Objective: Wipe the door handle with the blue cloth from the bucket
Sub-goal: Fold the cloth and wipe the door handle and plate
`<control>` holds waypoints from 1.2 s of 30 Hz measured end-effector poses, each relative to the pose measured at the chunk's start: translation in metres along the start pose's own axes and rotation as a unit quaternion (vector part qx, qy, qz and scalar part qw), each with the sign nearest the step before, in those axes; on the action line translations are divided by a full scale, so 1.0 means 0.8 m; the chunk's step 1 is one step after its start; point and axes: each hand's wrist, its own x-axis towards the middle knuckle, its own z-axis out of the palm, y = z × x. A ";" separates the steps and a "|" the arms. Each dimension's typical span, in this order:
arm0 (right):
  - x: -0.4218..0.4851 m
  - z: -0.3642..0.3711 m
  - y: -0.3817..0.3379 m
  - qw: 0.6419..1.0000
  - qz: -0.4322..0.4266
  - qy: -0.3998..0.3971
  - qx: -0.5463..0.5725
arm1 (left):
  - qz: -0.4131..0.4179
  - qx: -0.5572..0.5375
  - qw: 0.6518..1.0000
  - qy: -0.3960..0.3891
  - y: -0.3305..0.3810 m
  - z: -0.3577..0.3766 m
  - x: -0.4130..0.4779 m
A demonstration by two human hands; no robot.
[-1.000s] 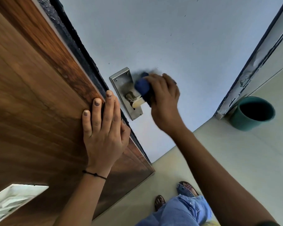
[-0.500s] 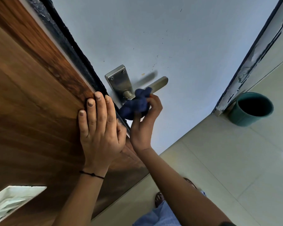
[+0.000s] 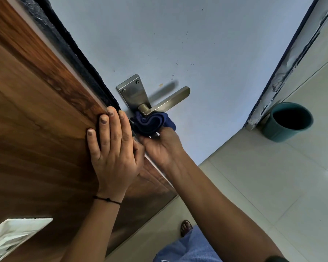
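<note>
A metal lever door handle (image 3: 169, 102) on its steel backplate (image 3: 133, 91) sticks out from the pale blue door face. My right hand (image 3: 160, 146) holds a bunched dark blue cloth (image 3: 152, 123) from below, pressed against the underside of the handle's neck near the backplate. The lever's outer end is bare. My left hand (image 3: 112, 146) lies flat with fingers spread against the wooden door edge, just left of the cloth. A teal bucket (image 3: 290, 121) stands on the floor at the right, by the door frame; its inside looks dark.
The brown wooden door edge (image 3: 36, 129) fills the left side, with a black strip beside it. A worn door frame (image 3: 292, 59) runs down the right. Beige floor tiles (image 3: 254, 186) lie below. My sandalled foot (image 3: 186, 226) and a denim-clad leg show at the bottom.
My right hand has left the lever's grip, dropped below it and shifted left toward the backplate. The cloth moved with it to the handle's neck. My left hand stayed put.
</note>
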 end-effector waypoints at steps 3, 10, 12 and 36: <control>-0.005 0.005 -0.023 1.000 0.006 -0.004 -0.005 | 0.007 0.001 1.000 0.000 -0.001 0.001 0.000; 0.037 -0.006 -0.061 0.998 -0.057 -0.026 0.030 | 0.023 0.004 1.000 0.002 -0.005 0.000 -0.001; 0.045 0.003 -0.097 0.994 -0.082 -0.039 0.068 | 0.025 0.003 1.000 0.004 -0.006 0.000 -0.001; -0.007 -0.070 0.010 0.648 -0.499 -0.010 -0.576 | 0.028 0.014 1.000 0.002 -0.005 0.002 -0.004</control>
